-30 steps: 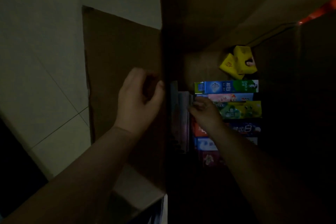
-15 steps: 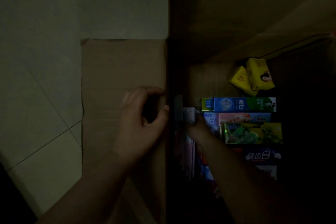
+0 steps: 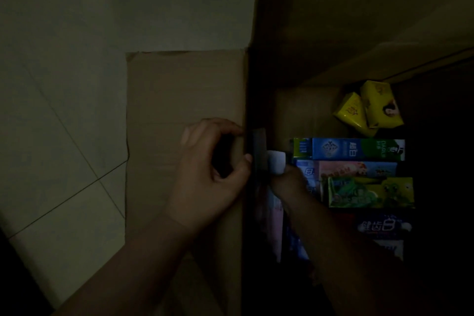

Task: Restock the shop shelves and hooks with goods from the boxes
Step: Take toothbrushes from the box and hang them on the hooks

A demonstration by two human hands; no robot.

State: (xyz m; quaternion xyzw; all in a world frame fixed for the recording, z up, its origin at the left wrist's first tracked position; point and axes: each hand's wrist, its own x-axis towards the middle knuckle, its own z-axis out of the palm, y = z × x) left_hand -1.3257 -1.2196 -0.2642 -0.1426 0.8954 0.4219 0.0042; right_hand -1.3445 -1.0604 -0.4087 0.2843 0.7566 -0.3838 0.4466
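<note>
The left hand (image 3: 213,174) is curled over the box wall (image 3: 243,110), grasping its rim. Just beside it, inside, 1 pale pack (image 3: 276,163) is pinched by the right hand (image 3: 287,182), long axis along the wall, toothpaste cartons (image 3: 359,149) beyond

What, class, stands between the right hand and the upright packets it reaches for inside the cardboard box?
Nothing visible. The right hand is already down among the upright packets by the cardboard box wall, on a pale-topped one. The left hand stays outside.
</note>
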